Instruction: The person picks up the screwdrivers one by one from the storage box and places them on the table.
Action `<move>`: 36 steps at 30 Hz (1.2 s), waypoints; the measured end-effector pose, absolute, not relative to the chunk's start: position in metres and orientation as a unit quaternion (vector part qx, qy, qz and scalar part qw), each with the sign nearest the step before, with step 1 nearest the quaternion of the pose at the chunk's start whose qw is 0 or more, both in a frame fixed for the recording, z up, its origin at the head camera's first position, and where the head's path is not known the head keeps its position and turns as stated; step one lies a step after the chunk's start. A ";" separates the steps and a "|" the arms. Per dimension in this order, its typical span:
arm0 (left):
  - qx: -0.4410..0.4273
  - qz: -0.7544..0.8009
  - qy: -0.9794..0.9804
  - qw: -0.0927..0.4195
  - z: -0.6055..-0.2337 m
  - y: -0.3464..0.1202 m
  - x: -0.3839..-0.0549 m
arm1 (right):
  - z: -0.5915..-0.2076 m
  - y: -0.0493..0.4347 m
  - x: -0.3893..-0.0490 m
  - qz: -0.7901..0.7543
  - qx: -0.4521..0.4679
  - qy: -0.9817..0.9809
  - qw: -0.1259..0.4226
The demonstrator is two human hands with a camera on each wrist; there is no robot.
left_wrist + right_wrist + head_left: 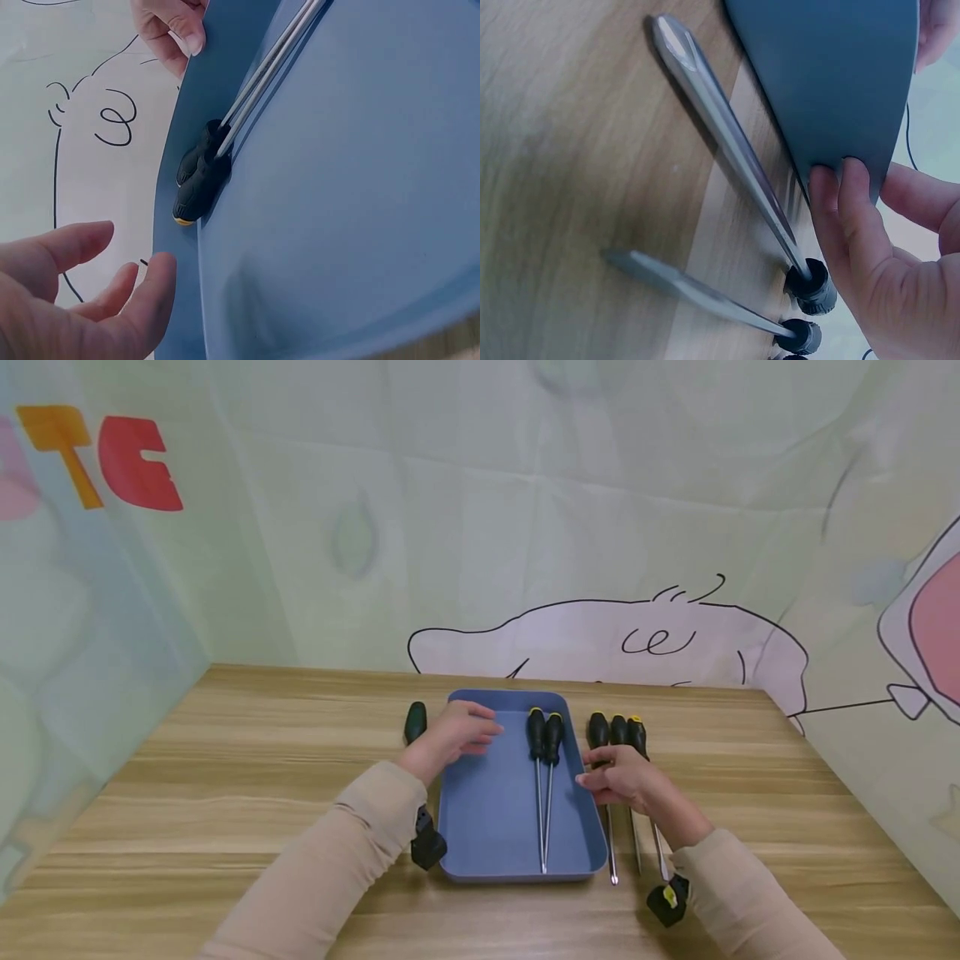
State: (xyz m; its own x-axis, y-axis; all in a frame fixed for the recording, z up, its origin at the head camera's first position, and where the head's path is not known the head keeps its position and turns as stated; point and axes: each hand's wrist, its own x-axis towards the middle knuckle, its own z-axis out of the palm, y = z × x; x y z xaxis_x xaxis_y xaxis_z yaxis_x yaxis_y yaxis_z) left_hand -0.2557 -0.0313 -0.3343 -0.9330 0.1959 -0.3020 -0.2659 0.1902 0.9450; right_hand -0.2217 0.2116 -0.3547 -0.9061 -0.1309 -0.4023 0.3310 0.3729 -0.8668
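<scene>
A blue tray (487, 810) lies on the table with two black-handled screwdrivers (536, 735) side by side along its right half. My left hand (457, 731) hovers over the tray's upper left edge, fingers spread and apart from the screwdrivers. At the right side wall, my right hand (622, 777) holds the tray's edge; in the right wrist view its fingertips (855, 176) press the outer wall while the thumb (915, 195) sits at the rim. Beneath and beside that hand lie three more screwdrivers (597, 731), black handles pointing away, shafts toward me.
Left of the tray is a dark green handle (416, 721), partly covered by the left forearm. The wooden table (225, 760) ends at a printed cloth backdrop (300, 527) behind and on both sides.
</scene>
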 end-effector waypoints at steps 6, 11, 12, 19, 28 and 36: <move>-0.030 0.644 0.743 0.183 -0.338 -0.025 -0.257 | -0.354 0.212 -0.222 -0.558 0.060 0.801 0.208; -0.034 0.658 0.729 0.185 -0.342 -0.019 -0.259 | -0.354 0.211 -0.222 -0.561 0.058 0.798 0.213; -0.035 0.660 0.727 0.186 -0.343 -0.018 -0.259 | -0.354 0.211 -0.222 -0.561 0.059 0.798 0.212; -0.040 0.674 0.714 0.185 -0.345 -0.007 -0.260 | -0.355 0.211 -0.222 -0.557 0.063 0.802 0.209; -0.045 0.675 0.710 0.196 -0.350 0.004 -0.261 | -0.353 0.213 -0.221 -0.557 0.058 0.801 0.212; -0.053 0.703 0.686 0.181 -0.512 0.026 -0.382 | -0.353 0.213 -0.222 -0.557 0.062 0.801 0.212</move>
